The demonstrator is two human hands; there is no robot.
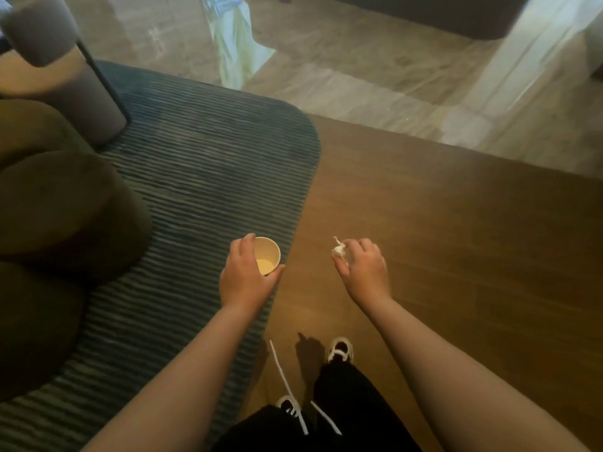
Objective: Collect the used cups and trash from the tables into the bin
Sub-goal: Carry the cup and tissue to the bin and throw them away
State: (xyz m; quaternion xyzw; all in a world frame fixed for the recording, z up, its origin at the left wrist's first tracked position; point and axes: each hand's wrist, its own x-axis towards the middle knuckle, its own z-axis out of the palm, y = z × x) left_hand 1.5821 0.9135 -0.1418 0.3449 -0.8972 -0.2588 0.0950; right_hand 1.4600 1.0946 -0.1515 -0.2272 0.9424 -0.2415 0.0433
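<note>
From the head view, my left hand point(245, 275) holds a paper cup point(268, 255) upright, with the fingers and thumb curled around its wall; this grip is closed on the cup, above the edge of the striped rug point(202, 177). A little pale liquid lies at the cup's bottom. My right hand point(363, 267) pinches a crumpled white tissue point(338, 249), so its grip is closed on it, over the wooden floor point(440, 223). A dark rounded seat point(58, 207) stands on the rug at my left.

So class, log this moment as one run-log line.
left hand: holds cup | right hand: holds tissue | bin: unseen
</note>
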